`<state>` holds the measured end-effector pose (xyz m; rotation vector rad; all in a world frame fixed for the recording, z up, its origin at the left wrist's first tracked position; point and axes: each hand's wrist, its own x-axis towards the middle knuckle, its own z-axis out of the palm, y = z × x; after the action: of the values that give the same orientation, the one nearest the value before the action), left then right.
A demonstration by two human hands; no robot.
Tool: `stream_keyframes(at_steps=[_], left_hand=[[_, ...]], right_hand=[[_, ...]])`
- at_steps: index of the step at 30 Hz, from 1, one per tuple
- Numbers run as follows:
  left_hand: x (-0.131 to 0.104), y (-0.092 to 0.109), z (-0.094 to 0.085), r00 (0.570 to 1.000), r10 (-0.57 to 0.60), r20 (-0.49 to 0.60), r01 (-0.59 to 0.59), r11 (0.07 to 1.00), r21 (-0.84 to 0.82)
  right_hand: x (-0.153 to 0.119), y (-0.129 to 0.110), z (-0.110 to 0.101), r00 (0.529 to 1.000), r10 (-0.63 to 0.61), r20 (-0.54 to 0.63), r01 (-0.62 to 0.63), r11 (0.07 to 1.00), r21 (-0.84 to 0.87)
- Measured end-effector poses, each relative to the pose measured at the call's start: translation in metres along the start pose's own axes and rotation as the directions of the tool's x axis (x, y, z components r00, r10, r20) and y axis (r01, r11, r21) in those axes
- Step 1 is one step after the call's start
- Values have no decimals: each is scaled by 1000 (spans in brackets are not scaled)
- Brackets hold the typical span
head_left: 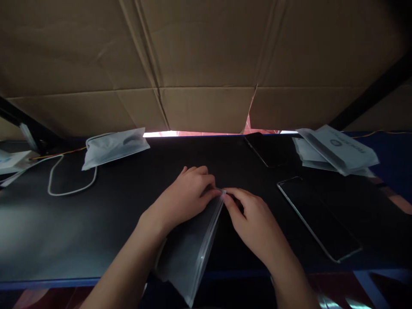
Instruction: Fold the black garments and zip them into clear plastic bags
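A translucent plastic bag (189, 249) with a zip-like strip along its right edge hangs slanting over the front edge of the black table. My left hand (186, 193) grips the bag's upper end between thumb and curled fingers. My right hand (251, 214) pinches the top corner of the same strip, its fingertips close to my left thumb. Whether anything lies inside the bag cannot be made out.
A phone-like black device (322, 219) lies at the right, with another dark one (265, 149) behind it. Printed pouches (341, 150) lie at the back right. A white pouch (116, 148) and a cable (72, 194) are at the left. Cardboard (206, 56) stands behind the table (112, 240).
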<state>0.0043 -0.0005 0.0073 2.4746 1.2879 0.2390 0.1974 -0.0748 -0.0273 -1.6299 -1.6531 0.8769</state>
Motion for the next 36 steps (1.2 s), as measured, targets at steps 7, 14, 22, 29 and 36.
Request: stream_keyframes(at_steps=[7, 14, 22, 29, 36], left_hand=[[-1, 6, 4, 989, -55, -136, 33, 987, -156], [1, 12, 10, 951, -151, -270, 101, 977, -188], [0, 16, 9, 922, -184, -340, 130, 976, -175], [3, 2, 0, 830, -250, -498, 230, 968, -103], [-18, 6, 0, 849, -204, -487, 232, 973, -4]], right_hand=[[2, -3, 13, 998, 53, -32, -48, 991, 126], [-10, -14, 14, 997, 83, 0, -82, 990, 111], [-13, -24, 5, 984, 115, 139, -129, 987, 93], [-44, -24, 15, 941, 69, 330, -70, 998, -7], [-59, -11, 9, 941, 45, 336, -27, 998, -59]])
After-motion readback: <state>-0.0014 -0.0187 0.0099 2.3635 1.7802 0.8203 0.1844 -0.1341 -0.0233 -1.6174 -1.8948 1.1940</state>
